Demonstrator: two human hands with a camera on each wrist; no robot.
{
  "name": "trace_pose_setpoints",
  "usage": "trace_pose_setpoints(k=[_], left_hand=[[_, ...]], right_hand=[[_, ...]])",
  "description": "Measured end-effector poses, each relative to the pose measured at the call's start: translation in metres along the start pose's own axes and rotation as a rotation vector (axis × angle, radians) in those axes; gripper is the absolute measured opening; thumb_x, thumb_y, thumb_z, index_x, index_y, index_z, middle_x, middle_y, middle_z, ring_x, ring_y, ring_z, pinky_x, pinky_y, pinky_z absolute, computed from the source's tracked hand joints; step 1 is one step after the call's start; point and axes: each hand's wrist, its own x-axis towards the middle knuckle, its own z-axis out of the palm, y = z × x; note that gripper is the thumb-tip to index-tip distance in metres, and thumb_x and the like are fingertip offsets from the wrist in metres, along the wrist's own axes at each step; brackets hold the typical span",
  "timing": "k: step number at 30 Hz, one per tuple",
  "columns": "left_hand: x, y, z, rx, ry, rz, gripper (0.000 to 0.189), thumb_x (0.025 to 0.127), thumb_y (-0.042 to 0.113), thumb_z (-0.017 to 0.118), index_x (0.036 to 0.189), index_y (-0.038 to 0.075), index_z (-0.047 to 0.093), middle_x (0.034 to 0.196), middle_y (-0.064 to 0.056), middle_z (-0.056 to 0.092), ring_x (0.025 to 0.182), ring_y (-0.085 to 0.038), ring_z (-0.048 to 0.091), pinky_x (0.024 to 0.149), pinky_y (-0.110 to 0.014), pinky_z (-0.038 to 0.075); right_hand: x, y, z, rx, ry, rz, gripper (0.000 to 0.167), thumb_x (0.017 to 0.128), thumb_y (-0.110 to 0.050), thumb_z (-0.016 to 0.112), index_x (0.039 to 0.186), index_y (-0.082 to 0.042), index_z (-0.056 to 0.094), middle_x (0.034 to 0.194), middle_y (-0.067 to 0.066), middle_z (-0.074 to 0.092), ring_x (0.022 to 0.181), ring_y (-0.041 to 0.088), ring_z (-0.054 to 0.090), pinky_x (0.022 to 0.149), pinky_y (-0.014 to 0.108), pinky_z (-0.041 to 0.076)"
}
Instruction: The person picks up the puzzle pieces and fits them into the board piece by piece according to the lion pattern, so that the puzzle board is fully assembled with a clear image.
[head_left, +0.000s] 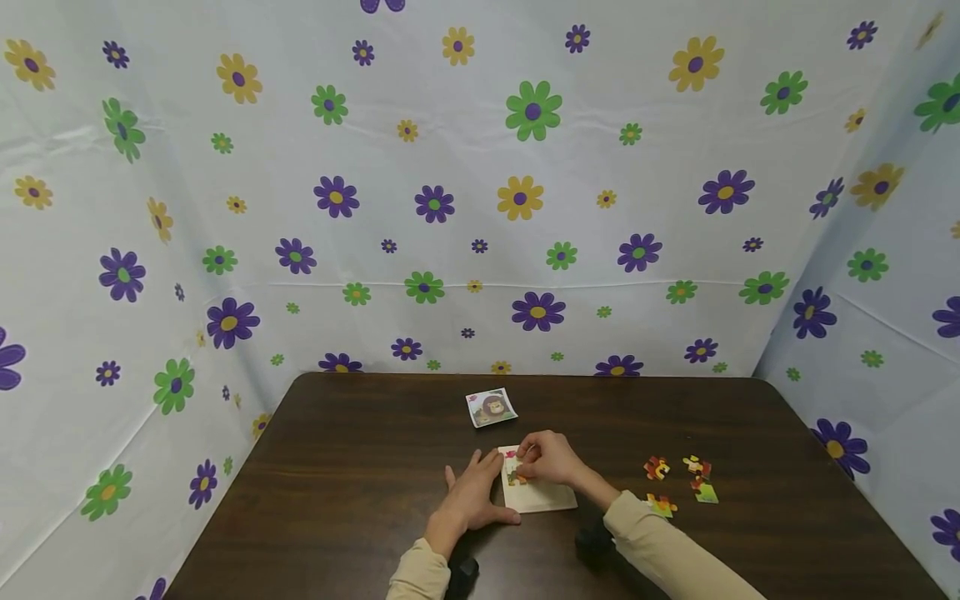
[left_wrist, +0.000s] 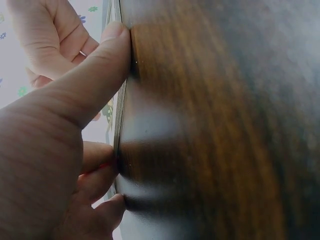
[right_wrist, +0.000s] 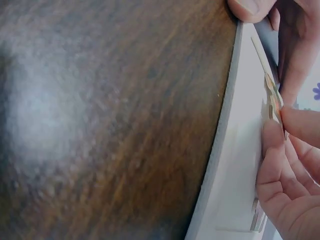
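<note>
A white puzzle tray (head_left: 546,499) lies on the table, with colourful jigsaw pieces (head_left: 512,473) along its left part. My left hand (head_left: 472,493) rests at the tray's left side, fingers extended and spread; in the left wrist view its thumb (left_wrist: 100,75) and fingertips touch the tray's edge. Over the tray, my right hand (head_left: 553,458) pinches a thin jigsaw piece (right_wrist: 275,102) between thumb and fingers, tilted up from the tray surface in the right wrist view. Its printed face is mostly hidden by the fingers.
Right of the tray lie several loose jigsaw pieces (head_left: 656,468), one group (head_left: 705,492) farther right and another piece (head_left: 663,505) beside the right sleeve. A lion picture card (head_left: 492,407) lies beyond the tray. A flowered curtain (head_left: 465,150) surrounds the dark wooden table (head_left: 337,467).
</note>
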Motion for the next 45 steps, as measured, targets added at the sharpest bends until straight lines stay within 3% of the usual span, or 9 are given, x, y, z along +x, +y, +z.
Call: trace_pose_setpoints(k=[25, 33, 39, 45], left_hand=[[-0.002, -0.001, 0.002, -0.008, 0.002, 0.002, 0.095, 0.067, 0.051, 0.083, 0.143, 0.008, 0.044, 0.149, -0.012, 0.039, 0.138, -0.043, 0.028, 0.092, -0.081, 0.011], [-0.001, 0.000, -0.001, -0.006, -0.010, -0.001, 0.096, 0.068, 0.051, 0.082, 0.144, 0.008, 0.042, 0.150, -0.012, 0.038, 0.139, -0.042, 0.027, 0.093, -0.081, 0.011], [-0.001, 0.001, -0.003, -0.007, -0.007, 0.000, 0.096, 0.068, 0.051, 0.083, 0.144, 0.008, 0.043, 0.150, -0.012, 0.038, 0.139, -0.042, 0.027, 0.094, -0.080, 0.011], [-0.001, 0.002, -0.003, -0.006, -0.007, 0.000, 0.096, 0.067, 0.050, 0.083, 0.144, 0.007, 0.043, 0.150, -0.013, 0.038, 0.139, -0.042, 0.027, 0.093, -0.080, 0.011]], right_hand=[[-0.001, 0.002, 0.009, -0.081, 0.020, -0.014, 0.016, 0.070, -0.008, 0.081, 0.070, -0.008, 0.065, 0.060, -0.008, 0.058, 0.052, 0.001, 0.049, 0.047, 0.019, 0.040], [-0.002, 0.005, 0.002, -0.136, -0.035, -0.173, 0.009, 0.078, -0.011, 0.078, 0.075, -0.012, 0.070, 0.068, -0.010, 0.059, 0.059, 0.001, 0.047, 0.054, 0.019, 0.040], [-0.003, 0.009, -0.006, -0.234, -0.071, -0.317, 0.005, 0.080, -0.014, 0.078, 0.079, -0.012, 0.074, 0.081, -0.005, 0.068, 0.072, 0.008, 0.058, 0.066, 0.023, 0.048], [-0.007, 0.014, -0.006, -0.319, -0.109, -0.344, 0.017, 0.082, -0.019, 0.077, 0.094, -0.008, 0.077, 0.098, 0.000, 0.073, 0.094, 0.016, 0.064, 0.084, 0.035, 0.052]])
